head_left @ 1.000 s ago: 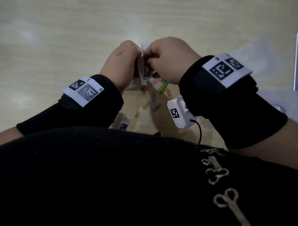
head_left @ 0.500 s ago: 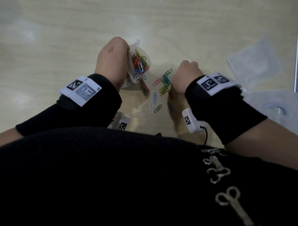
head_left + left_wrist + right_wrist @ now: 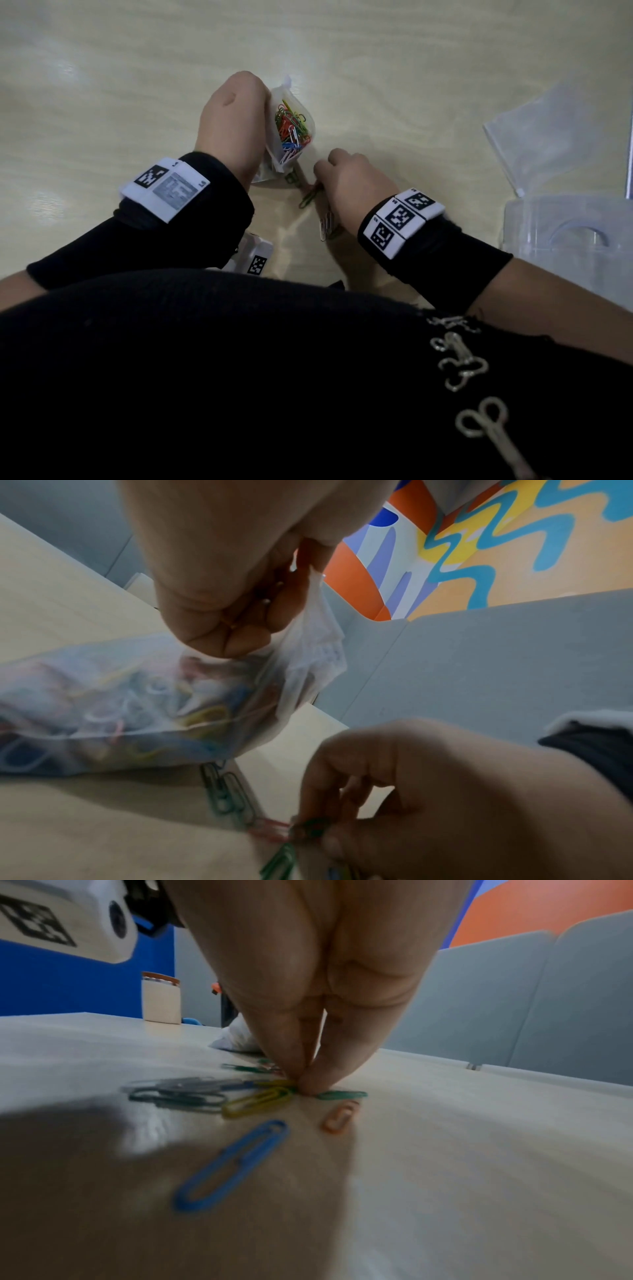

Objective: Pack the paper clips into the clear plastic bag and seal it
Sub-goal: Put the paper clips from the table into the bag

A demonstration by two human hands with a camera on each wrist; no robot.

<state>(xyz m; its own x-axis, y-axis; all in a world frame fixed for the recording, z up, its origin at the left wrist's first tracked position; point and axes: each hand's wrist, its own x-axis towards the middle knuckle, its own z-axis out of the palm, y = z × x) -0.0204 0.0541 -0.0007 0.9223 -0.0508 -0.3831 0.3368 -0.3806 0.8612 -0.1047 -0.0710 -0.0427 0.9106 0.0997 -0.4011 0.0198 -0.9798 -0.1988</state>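
A small clear plastic bag (image 3: 291,126), its mouth open, is held upright above a pale wooden table and holds a heap of coloured wire paper clips (image 3: 292,128). More loose coloured paper clips (image 3: 240,1099) lie flat on the table just beside it.

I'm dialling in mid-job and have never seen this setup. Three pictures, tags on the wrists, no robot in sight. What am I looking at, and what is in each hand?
No machine here: a person works bare-handed, wearing one camera on the head and one on each wrist; the tagged bands are on the wrists.

The head view looks down at both hands over a pale table. The left hand holds the clear plastic bag, already partly filled with coloured paper clips. The left wrist view shows the same bag from close below.

The right wrist view looks along the right hand, whose fingertips pinch at loose paper clips on the table: a blue clip, an orange clip and a yellow clip lie nearby.

At the right lie a spare plastic bag and a clear box.
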